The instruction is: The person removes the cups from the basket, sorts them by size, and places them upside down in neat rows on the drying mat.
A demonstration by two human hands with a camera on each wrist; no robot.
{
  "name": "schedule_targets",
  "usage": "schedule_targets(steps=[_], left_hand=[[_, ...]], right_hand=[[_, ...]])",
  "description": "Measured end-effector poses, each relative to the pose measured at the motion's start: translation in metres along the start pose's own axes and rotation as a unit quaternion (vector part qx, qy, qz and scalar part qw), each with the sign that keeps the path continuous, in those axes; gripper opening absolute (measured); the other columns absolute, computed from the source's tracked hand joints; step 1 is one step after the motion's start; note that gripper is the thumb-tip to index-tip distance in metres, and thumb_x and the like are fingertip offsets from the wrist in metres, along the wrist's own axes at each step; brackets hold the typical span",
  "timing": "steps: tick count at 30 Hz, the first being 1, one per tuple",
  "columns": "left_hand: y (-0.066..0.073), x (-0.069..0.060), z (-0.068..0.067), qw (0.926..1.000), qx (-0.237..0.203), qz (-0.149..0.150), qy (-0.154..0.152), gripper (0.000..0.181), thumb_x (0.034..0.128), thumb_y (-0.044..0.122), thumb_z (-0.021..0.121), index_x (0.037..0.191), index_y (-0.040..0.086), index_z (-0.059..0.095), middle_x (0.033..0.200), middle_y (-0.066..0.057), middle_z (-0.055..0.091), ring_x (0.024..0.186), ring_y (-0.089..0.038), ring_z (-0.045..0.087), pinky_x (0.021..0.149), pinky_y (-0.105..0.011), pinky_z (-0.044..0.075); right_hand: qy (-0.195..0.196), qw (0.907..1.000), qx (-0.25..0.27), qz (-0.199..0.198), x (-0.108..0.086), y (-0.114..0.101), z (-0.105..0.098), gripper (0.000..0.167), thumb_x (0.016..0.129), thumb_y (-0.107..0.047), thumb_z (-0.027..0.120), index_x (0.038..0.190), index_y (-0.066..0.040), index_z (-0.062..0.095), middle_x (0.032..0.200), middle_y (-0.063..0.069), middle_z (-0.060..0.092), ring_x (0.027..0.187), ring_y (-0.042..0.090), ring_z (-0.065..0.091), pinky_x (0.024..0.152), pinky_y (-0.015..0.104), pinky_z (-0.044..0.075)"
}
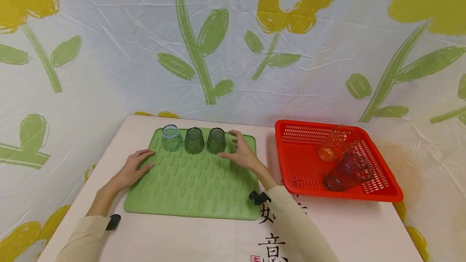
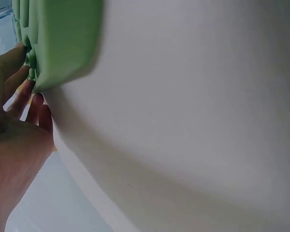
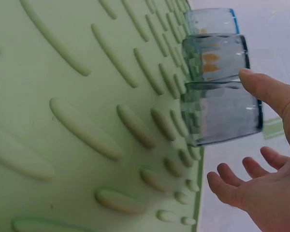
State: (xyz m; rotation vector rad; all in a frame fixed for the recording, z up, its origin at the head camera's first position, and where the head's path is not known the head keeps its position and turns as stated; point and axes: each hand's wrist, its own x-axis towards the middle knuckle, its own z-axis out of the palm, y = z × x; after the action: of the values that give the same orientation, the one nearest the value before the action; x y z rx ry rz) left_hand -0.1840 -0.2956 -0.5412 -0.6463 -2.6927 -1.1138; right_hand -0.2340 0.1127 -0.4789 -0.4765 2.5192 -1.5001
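Note:
Three glasses stand in a row along the back of a green ribbed mat (image 1: 196, 189): a light-blue glass (image 1: 172, 138) on the left, a grey glass (image 1: 194, 140) in the middle and another grey glass (image 1: 217, 140) on the right. My right hand (image 1: 242, 153) is beside the right-hand grey glass, fingers spread and nothing in them. In the right wrist view the thumb (image 3: 266, 89) overlaps that glass's rim; whether it touches, I cannot tell. At the mat's left edge lies my left hand (image 1: 132, 169), its loosely bent fingers (image 2: 20, 99) at the border, holding no glass.
A red perforated basket (image 1: 285, 173) stands on the right of the pale table (image 1: 164, 237). Inside, a clear amber-looking glass (image 1: 333, 146) and a dark purplish glass (image 1: 346, 173) lean to one side. A flower-patterned cloth (image 1: 138, 72) hangs behind the table.

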Motion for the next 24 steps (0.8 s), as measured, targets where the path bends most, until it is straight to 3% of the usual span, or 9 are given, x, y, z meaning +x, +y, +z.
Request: schedule_targets(steps=[8, 17, 24], left_hand=[[0.000, 0.000, 0.000, 0.9999, 0.004, -0.010, -0.005, 0.043, 0.0950, -0.002, 0.069, 0.133, -0.015, 0.056, 0.136, -0.039, 0.048, 0.124, -0.058, 0.041, 0.094, -0.067, 0.033], [0.004, -0.001, -0.002, 0.9992, -0.003, -0.033, -0.021, 0.043, 0.0977, 0.001, 0.067, 0.136, -0.015, 0.054, 0.139, -0.038, 0.045, 0.125, -0.059, 0.037, 0.095, -0.069, 0.033], [0.001, -0.001, -0.001, 1.0000, 0.003, -0.003, -0.006, 0.043, 0.0953, -0.003, 0.068, 0.134, -0.016, 0.055, 0.136, -0.038, 0.048, 0.124, -0.058, 0.041, 0.094, -0.065, 0.032]], right_hand=[[0.001, 0.9999, 0.013, 0.003, -0.019, -0.018, -0.017, 0.088, 0.090, -0.019, 0.083, 0.158, -0.004, 0.028, 0.160, 0.020, 0.033, 0.142, 0.046, 0.039, 0.113, 0.060, 0.036], [0.018, 0.9991, 0.013, -0.037, -0.038, -0.034, -0.046, 0.073, 0.094, -0.017, 0.078, 0.152, 0.001, 0.038, 0.155, 0.022, 0.041, 0.140, 0.040, 0.043, 0.116, 0.053, 0.036], [0.055, 0.9975, 0.008, -0.044, -0.055, -0.040, -0.074, 0.064, 0.094, -0.019, 0.078, 0.148, -0.004, 0.047, 0.151, 0.014, 0.049, 0.140, 0.035, 0.046, 0.117, 0.049, 0.036]])
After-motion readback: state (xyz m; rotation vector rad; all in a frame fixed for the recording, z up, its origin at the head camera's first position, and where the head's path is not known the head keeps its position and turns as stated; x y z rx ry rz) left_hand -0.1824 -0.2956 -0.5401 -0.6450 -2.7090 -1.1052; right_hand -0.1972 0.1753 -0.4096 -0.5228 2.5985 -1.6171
